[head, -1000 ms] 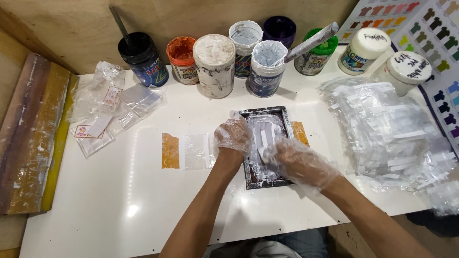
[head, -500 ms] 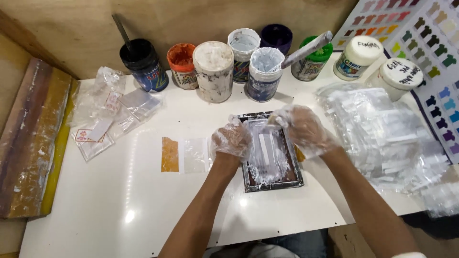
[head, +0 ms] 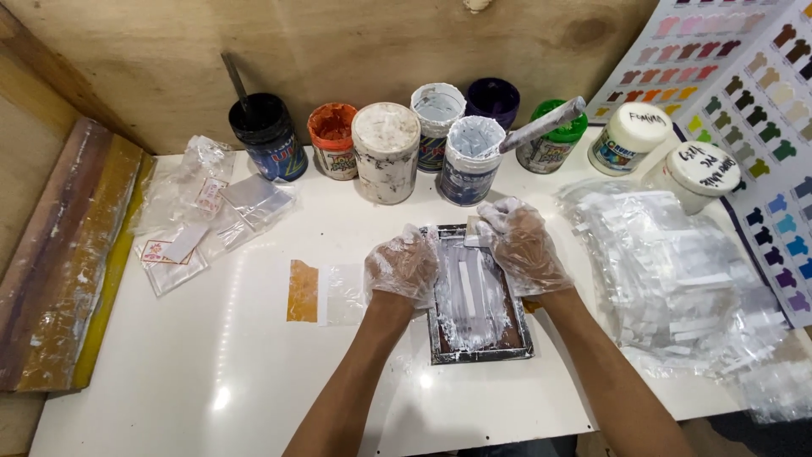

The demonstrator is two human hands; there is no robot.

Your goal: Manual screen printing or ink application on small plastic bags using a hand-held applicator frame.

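Observation:
A small dark-framed printing screen (head: pixel 478 326), smeared with white ink, lies flat on the white table (head: pixel 211 381). Both hands wear thin clear plastic gloves. My left hand (head: pixel 404 267) grips the screen's left edge near its far corner. My right hand (head: pixel 523 245) is at the far end of the screen, fingers closed on a small pale scraper (head: pixel 471 232) that rests on the mesh. Two pale upright strips show in the middle of the mesh.
A row of open ink jars (head: pixel 386 152) lines the back edge, one holding a stick (head: pixel 541 125). Two white lidded tubs (head: pixel 630 135) and a colour chart (head: pixel 761 93) are at right, above heaped clear bags (head: pixel 677 271). More bags (head: pixel 203 211) and a stained board (head: pixel 59 254) lie left. An orange patch (head: pixel 302 291) is beside the screen.
My right hand has travelled from the near end of the screen up to its far end, dragging the scraper over the mesh. My left hand has stayed on the left edge.

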